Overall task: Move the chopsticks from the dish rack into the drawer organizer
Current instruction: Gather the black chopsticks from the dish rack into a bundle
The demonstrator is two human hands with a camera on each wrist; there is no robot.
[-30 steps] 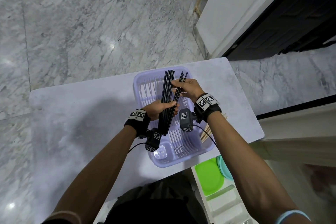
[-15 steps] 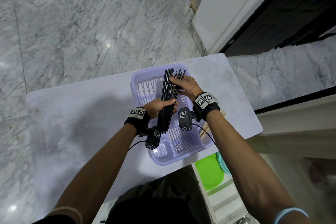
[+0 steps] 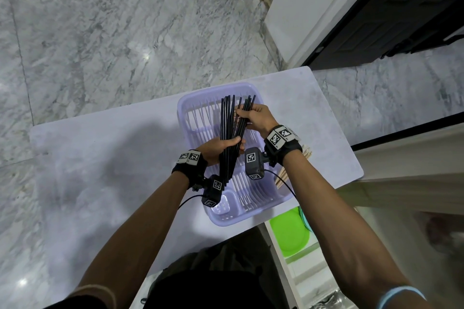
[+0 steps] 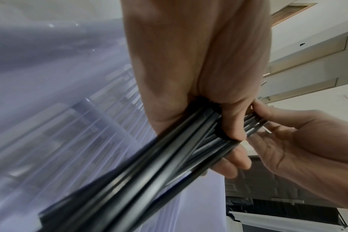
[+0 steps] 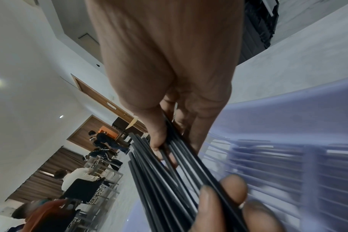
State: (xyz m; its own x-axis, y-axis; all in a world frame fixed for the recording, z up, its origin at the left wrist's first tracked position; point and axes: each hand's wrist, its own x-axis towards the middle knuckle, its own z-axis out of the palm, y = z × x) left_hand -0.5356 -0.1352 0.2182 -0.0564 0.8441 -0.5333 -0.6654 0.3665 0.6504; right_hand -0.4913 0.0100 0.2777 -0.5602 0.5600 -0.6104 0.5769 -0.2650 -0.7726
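A bundle of several black chopsticks (image 3: 229, 133) is held above the lilac dish rack (image 3: 190, 108) on the table. My left hand (image 3: 218, 149) grips the bundle around its lower half, seen close as the black chopsticks (image 4: 169, 157) in the left wrist view. My right hand (image 3: 253, 116) pinches a few of the upper ends, which fan out to the right; the right wrist view shows its thumb and fingers around the chopsticks (image 5: 169, 169). The open drawer (image 3: 296, 266) lies below the table's near right edge; no organizer is clearly visible.
Light wooden chopsticks (image 3: 293, 168) lie beside the rack's right wall, under my right wrist. A green plate (image 3: 288, 233) sits in the open drawer. The pale table (image 3: 100, 170) extends left. A white wall and dark doorway (image 3: 401, 7) stand at the far right.
The right hand has shifted along the upper ends, and the tips now fan apart more. The left hand keeps its grip. The view moved slightly.
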